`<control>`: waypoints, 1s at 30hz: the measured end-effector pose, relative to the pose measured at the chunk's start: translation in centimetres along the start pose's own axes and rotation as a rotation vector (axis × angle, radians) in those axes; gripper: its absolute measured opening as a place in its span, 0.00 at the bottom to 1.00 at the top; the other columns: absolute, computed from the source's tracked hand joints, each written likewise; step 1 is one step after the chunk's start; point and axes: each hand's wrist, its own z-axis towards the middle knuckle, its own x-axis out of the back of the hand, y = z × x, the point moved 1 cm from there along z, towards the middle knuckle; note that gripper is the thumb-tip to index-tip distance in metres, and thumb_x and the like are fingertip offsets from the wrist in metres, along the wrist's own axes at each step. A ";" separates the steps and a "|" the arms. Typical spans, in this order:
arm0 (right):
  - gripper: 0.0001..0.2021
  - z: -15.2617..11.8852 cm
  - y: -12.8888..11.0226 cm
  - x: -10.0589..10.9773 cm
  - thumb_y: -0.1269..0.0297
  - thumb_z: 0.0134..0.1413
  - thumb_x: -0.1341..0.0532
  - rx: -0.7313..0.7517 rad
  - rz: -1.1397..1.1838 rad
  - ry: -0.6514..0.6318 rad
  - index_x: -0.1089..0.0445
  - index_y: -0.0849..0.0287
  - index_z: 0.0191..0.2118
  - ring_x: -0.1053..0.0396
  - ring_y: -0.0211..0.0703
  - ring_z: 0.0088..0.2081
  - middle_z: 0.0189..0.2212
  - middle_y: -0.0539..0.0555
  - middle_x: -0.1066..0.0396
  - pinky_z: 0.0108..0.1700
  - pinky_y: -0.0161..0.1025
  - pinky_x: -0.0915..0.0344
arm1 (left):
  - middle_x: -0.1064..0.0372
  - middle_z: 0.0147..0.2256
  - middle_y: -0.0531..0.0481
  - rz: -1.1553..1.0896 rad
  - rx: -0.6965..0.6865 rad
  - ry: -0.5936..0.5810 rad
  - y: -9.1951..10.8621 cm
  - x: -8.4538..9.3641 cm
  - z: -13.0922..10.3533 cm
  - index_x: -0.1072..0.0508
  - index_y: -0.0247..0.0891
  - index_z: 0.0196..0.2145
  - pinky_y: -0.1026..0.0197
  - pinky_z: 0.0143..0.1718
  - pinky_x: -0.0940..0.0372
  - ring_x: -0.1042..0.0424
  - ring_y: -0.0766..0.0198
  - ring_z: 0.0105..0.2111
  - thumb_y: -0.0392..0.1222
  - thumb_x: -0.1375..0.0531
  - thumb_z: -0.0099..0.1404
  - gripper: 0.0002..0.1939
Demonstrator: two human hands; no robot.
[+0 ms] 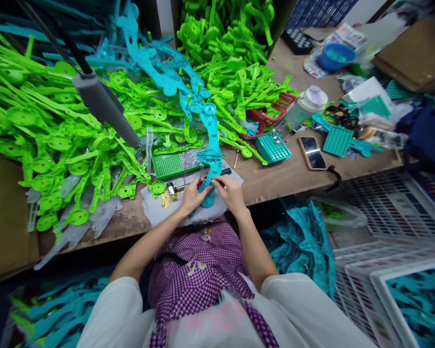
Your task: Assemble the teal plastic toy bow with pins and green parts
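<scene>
Both hands (193,197) close together, fingers (219,182) bent; forearms (158,227) angled inward.

Is a long, curved turquoise plastic part (212,130). Points lengthwise away, with rounded near end over pale cloth (155,211).

Showed turquoise on the long piece (212,128), lime green on the piled parts (60,143), purple-and-white checks on the apron (210,285), white on the sleeves (118,302), red on the basket (284,100), blue on the bowl (329,65)
</scene>
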 end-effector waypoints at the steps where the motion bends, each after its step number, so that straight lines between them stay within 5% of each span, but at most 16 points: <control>1: 0.11 0.5 -0.5 0.2 0.53 0.63 0.39 -0.065 0.090 0.054 0.24 0.53 0.37 0.27 0.45 0.36 0.34 0.54 0.23 0.42 0.44 0.29 | 0.21 0.38 0.46 -0.013 0.001 -0.003 0.0 0.0 0.0 0.26 0.37 0.45 0.57 0.40 0.32 0.24 0.57 0.36 0.51 0.34 0.63 0.18; 5: 0.16 3.9 -2.5 0.0 0.45 0.57 0.37 -0.301 0.417 0.245 0.25 0.53 0.38 0.28 0.43 0.33 0.32 0.52 0.25 0.40 0.44 0.26 | 0.21 0.40 0.46 -0.035 0.021 0.005 0.3 0.0 0.3 0.26 0.39 0.46 0.56 0.42 0.31 0.24 0.56 0.38 0.51 0.33 0.64 0.17; 10: 0.18 5.0 -2.8 -0.3 0.46 0.50 0.31 -0.316 0.646 0.256 0.24 0.52 0.41 0.25 0.44 0.37 0.35 0.52 0.23 0.45 0.47 0.24 | 0.22 0.39 0.45 -0.006 0.032 0.027 0.4 -0.2 0.6 0.26 0.38 0.45 0.54 0.42 0.32 0.24 0.54 0.37 0.51 0.34 0.64 0.17; 16: 0.12 -0.3 1.1 -0.5 0.51 0.59 0.37 -0.110 0.163 0.186 0.21 0.50 0.39 0.25 0.47 0.37 0.35 0.55 0.22 0.42 0.48 0.25 | 0.21 0.39 0.46 0.008 0.016 0.033 0.3 -0.3 0.6 0.26 0.38 0.45 0.55 0.43 0.32 0.24 0.55 0.38 0.50 0.34 0.64 0.17; 19: 0.13 -0.5 2.8 -1.7 0.53 0.62 0.41 0.045 -0.053 0.183 0.19 0.49 0.38 0.25 0.48 0.38 0.34 0.56 0.23 0.44 0.49 0.26 | 0.22 0.39 0.46 0.014 0.031 0.042 0.4 -0.3 0.7 0.26 0.38 0.44 0.56 0.42 0.32 0.24 0.56 0.38 0.49 0.33 0.63 0.16; 23: 0.14 0.0 3.5 -2.4 0.53 0.63 0.42 0.075 -0.054 0.179 0.19 0.50 0.39 0.25 0.49 0.37 0.34 0.57 0.23 0.44 0.49 0.26 | 0.22 0.39 0.45 0.013 0.050 0.028 0.5 -0.3 0.7 0.27 0.37 0.43 0.55 0.42 0.31 0.23 0.56 0.38 0.49 0.33 0.63 0.15; 26: 0.13 -0.4 2.9 -1.6 0.52 0.61 0.40 -0.015 0.059 0.210 0.20 0.49 0.39 0.24 0.49 0.39 0.36 0.56 0.22 0.47 0.51 0.26 | 0.21 0.40 0.46 0.009 0.053 0.027 0.5 -0.2 0.7 0.26 0.38 0.43 0.55 0.42 0.31 0.23 0.56 0.38 0.50 0.34 0.64 0.15; 30: 0.13 -1.3 2.2 0.1 0.49 0.57 0.36 -0.324 0.393 0.321 0.22 0.51 0.41 0.23 0.45 0.34 0.35 0.53 0.21 0.43 0.49 0.24 | 0.22 0.40 0.46 -0.011 0.042 0.018 0.5 -0.2 0.7 0.26 0.38 0.44 0.55 0.43 0.31 0.23 0.56 0.38 0.48 0.33 0.64 0.15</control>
